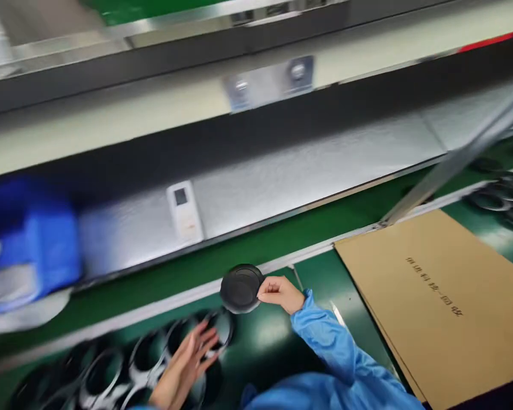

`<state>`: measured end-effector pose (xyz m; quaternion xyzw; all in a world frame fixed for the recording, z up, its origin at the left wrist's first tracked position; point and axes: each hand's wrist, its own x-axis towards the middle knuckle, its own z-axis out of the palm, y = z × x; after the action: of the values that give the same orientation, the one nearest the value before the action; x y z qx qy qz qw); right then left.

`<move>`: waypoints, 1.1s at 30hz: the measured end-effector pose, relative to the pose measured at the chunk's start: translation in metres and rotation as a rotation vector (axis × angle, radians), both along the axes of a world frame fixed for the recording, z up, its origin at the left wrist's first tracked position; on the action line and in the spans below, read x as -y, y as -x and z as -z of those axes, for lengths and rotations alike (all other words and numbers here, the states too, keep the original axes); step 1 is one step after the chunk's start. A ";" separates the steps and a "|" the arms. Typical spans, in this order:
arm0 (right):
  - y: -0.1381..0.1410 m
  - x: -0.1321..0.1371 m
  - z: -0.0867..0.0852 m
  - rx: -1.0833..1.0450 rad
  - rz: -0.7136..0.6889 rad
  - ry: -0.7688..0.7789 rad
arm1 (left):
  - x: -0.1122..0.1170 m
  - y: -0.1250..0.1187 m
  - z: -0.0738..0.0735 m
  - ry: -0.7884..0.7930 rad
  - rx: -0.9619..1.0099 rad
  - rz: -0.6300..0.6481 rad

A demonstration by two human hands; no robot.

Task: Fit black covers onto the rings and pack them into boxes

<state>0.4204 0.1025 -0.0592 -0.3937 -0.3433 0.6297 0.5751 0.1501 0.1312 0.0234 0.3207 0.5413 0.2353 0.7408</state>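
Note:
Pinched at its right edge, a round black disc (240, 287) with a raised circle on its face is held up by my right hand (281, 293). My left hand (188, 364) has its fingers spread, palm turned toward the disc, and grips nothing. It hovers over or beside several black and grey rings (105, 373) lying on the green work surface. Whether the fingers touch the nearest ring (223, 329) I cannot tell. Blue sleeves cover my arms.
A brown cardboard sheet (444, 307) with printed characters lies at the right. Behind it are more black rings (502, 196). On the metal shelf (282, 182) sit a white remote control (185, 212) and, at left, a blue bin (51, 245). A metal post (457, 156) slants at right.

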 end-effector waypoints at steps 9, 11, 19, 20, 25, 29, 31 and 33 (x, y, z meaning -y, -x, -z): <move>0.105 0.060 -0.082 -0.024 -0.108 -0.105 | 0.072 0.047 -0.040 -0.094 0.396 -0.270; 0.121 0.070 -0.090 -0.010 -0.068 -0.059 | 0.089 0.061 -0.044 -0.106 0.429 -0.293; 0.194 0.111 -0.112 0.237 -0.049 -0.069 | 0.133 0.112 -0.056 -0.163 0.492 -0.368; 0.202 0.115 -0.114 0.247 -0.025 -0.069 | 0.137 0.117 -0.058 -0.168 0.490 -0.368; 0.239 0.124 -0.116 0.377 0.166 -0.061 | 0.155 0.138 -0.063 -0.173 0.484 -0.386; 0.259 0.123 -0.122 0.294 0.237 0.047 | 0.163 0.150 -0.062 -0.167 0.508 -0.422; 0.265 0.126 -0.127 0.194 0.198 0.078 | 0.165 0.158 -0.061 -0.167 0.536 -0.431; 0.269 0.131 -0.131 0.125 0.136 0.056 | 0.166 0.166 -0.061 -0.169 0.560 -0.438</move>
<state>0.1509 -0.0283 0.0719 -0.4706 -0.3332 0.5726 0.5827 -0.0160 -0.0348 0.0844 0.1803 0.3521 0.5110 0.7631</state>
